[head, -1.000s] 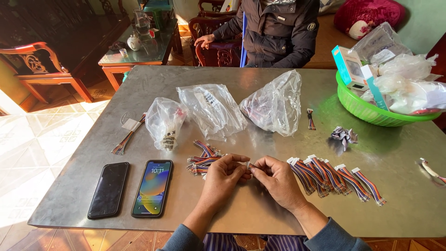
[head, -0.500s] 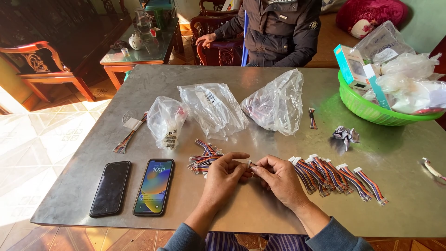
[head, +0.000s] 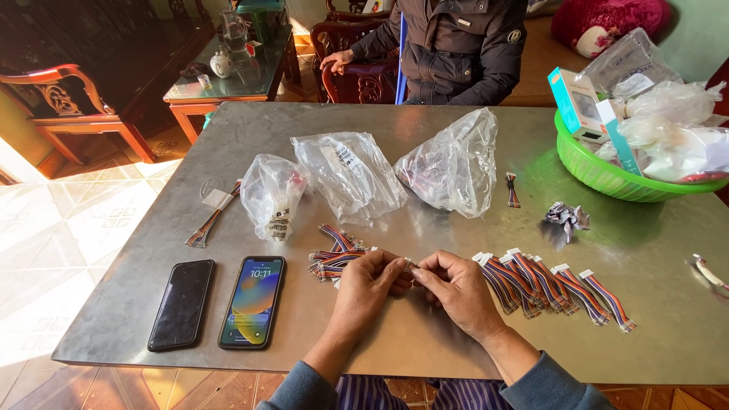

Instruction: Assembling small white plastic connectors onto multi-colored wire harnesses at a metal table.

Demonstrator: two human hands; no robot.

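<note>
Hands meet at the near middle of the metal table (head: 425, 334). Left hand (head: 370, 283) and right hand (head: 456, 289) pinch a short ribbon cable (head: 408, 267) between closed fingertips, its length running left to right, equally near both.

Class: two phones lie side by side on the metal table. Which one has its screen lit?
The phone nearer the hands, the right one of the pair: its screen glows with a colourful wallpaper. The phone beside it, closer to the table's left edge, is plain black and dark.
</note>
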